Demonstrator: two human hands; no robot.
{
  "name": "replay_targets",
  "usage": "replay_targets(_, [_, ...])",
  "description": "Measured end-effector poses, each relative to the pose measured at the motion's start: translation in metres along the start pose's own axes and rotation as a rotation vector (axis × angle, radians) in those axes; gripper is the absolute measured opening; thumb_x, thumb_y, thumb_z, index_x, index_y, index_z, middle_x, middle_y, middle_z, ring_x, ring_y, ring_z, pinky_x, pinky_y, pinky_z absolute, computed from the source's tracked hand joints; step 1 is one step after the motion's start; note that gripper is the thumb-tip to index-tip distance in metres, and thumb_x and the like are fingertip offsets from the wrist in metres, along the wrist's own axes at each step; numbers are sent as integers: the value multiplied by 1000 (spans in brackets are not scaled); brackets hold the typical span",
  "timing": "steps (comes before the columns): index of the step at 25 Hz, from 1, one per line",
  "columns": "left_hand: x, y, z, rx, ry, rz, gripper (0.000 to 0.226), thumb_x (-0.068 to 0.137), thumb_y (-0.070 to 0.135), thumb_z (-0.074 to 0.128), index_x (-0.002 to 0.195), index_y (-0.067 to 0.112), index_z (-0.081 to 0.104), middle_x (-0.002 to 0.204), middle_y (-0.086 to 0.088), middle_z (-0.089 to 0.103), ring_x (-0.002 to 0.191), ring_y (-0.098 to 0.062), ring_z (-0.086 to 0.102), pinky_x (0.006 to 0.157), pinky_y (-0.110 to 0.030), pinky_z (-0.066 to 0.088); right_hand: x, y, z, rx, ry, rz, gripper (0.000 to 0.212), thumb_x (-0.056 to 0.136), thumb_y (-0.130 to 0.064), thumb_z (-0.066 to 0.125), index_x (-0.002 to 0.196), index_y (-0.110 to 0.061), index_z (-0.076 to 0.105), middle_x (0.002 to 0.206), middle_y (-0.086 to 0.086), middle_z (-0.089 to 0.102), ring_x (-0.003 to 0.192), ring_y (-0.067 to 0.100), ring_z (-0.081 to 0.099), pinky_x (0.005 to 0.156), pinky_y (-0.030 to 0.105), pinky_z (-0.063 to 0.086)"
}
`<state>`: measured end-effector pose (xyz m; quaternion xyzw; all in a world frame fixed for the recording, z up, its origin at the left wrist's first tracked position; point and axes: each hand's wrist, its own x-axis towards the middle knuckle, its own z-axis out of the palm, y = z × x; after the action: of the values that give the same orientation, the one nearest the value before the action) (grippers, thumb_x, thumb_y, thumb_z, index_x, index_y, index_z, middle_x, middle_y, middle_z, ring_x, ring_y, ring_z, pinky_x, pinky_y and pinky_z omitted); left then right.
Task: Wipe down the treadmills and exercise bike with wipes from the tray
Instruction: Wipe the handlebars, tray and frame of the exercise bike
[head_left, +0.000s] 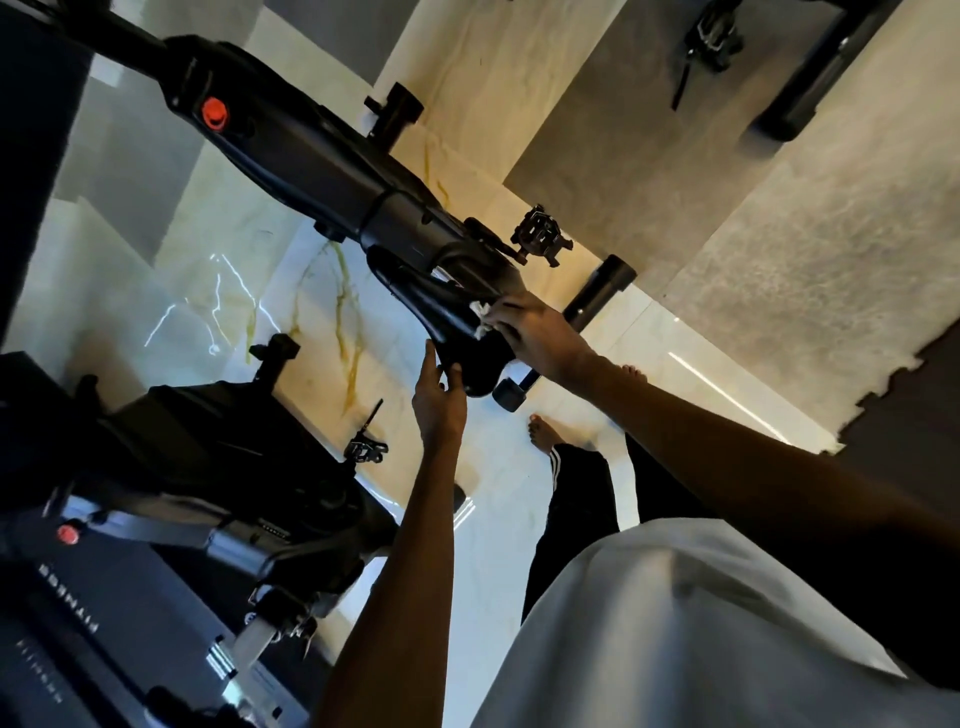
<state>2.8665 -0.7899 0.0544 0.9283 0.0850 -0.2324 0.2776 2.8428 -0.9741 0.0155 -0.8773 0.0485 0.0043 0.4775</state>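
Observation:
A black exercise bike runs diagonally from the upper left to the centre of the head view. Its black saddle points toward me. My right hand presses a crumpled white wipe onto the top of the saddle. My left hand grips the saddle's rear edge from below, thumb and fingers curled round it. The bike carries a red knob on its frame.
A second exercise bike stands at the lower left, with a red knob. A dark machine base sits at the top right. The floor is glossy marble, with dark matting at the right. My bare feet stand below the saddle.

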Motion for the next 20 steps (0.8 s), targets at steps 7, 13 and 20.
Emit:
replay_targets(7, [0,9,3,-24,10,-37,68,98,29,64,157,27,32,148,-10,53,136,-30,51,110,-54,43,33,-22,2,-10,-109,-41,31,99,-15,59,128,-8,64,133,11,59,122,24,55,101,35,47])
replay_targets(13, [2,9,2,-38,9,-34,65,97,27,65,156,25,35,144,-10,57,134,-31,53,111,-53,42,-13,20,-24,107,19,172,21,101,-20,58,113,-10,70,105,8,70,84,13,61,76,28,51])
replay_targets(20, [2,7,-6,49,-57,18,67,100,34,61,158,26,29,144,-13,56,135,-34,51,112,-50,40,-47,6,10,216,164,360,21,103,-24,53,106,-7,66,107,10,64,88,18,60,72,27,48])
